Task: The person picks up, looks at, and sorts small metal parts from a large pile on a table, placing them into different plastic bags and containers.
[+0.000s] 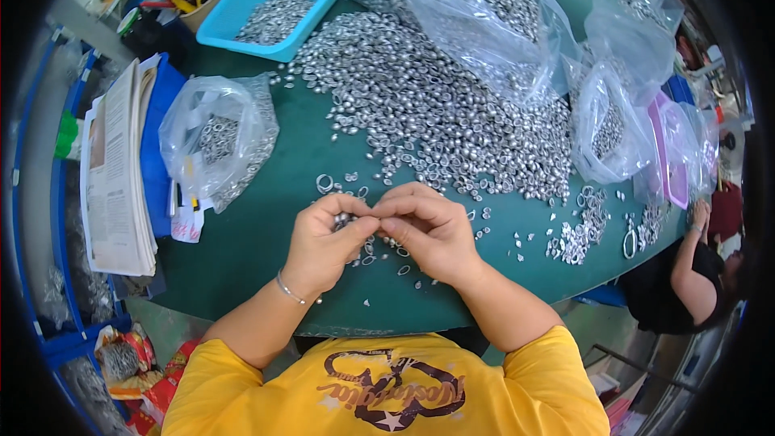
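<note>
Close to the table's near edge, my left hand (pixel 323 244) and my right hand (pixel 433 232) meet fingertip to fingertip. Thumbs and forefingers of both are pinched together, and whatever sits between them is too small and covered to make out. Loose silver-coloured metal rings (pixel 404 270) and small oval pieces lie on the green table (pixel 242 254) beneath and around my fingers. A larger round ring (pixel 324 183) rests just beyond my left hand. Past both hands spreads a big heap of small shiny metal pieces (pixel 452 125).
A turquoise tray (pixel 282 50) of metal pieces stands at the far left. Clear plastic bags (pixel 214 125) (pixel 484 24) hold more. Papers (pixel 121 169) line the left edge. Scrap-like bits (pixel 577 234) lie right, near a pink tray (pixel 668 149). Another person (pixel 678 282) sits at the right.
</note>
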Tool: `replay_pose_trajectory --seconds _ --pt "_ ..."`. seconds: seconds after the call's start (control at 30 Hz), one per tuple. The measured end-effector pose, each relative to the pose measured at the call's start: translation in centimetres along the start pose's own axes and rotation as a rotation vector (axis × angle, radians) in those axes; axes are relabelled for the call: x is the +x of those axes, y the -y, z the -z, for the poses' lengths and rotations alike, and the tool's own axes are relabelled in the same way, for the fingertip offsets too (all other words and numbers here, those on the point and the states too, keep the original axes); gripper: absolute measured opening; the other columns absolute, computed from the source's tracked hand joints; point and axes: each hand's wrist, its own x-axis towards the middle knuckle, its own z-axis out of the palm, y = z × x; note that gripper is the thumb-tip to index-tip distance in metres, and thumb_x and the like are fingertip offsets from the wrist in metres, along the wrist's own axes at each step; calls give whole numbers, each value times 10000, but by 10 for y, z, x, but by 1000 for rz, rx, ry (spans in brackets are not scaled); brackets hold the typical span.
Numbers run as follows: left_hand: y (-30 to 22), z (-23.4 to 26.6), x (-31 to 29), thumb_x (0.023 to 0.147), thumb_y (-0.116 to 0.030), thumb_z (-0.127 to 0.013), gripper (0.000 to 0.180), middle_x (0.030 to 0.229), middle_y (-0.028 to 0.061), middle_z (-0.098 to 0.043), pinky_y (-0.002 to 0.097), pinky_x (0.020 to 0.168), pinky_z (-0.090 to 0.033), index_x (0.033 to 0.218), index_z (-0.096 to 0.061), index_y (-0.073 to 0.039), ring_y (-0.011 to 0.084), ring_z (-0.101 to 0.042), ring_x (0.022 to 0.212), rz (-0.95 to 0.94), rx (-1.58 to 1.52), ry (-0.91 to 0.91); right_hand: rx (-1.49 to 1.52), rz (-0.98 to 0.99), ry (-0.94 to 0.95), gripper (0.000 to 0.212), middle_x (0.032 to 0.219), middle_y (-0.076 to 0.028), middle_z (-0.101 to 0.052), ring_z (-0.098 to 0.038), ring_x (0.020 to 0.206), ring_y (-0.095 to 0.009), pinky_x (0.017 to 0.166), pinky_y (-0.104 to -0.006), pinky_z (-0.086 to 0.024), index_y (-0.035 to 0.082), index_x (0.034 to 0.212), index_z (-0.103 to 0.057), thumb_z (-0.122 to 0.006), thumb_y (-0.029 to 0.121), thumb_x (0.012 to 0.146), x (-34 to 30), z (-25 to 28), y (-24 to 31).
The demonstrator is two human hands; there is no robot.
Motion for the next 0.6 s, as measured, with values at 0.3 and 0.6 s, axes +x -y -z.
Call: replay_pose_trajectory --seconds 0.3,0.6 --pt "7 4 3 849 -50 -589 81 693 24 -546 163 431 -293 919 -585 -9 42 -389 487 60 -176 89 -470 349 -100 290 856 -101 -563 -581 734 -233 629 -288 -483 50 991 -631 -626 -53 720 -3 -4 4" --pt "10 8 -1 897 -137 -532 157 794 36 -559 150 458 -314 999 -528 -18 37 -372 520 60 -175 200 -478 437 -65 304 824 -97 -561 -577 728 -236 626 -294 -481 59 1014 -633 -619 -42 727 -1 -1 -1"
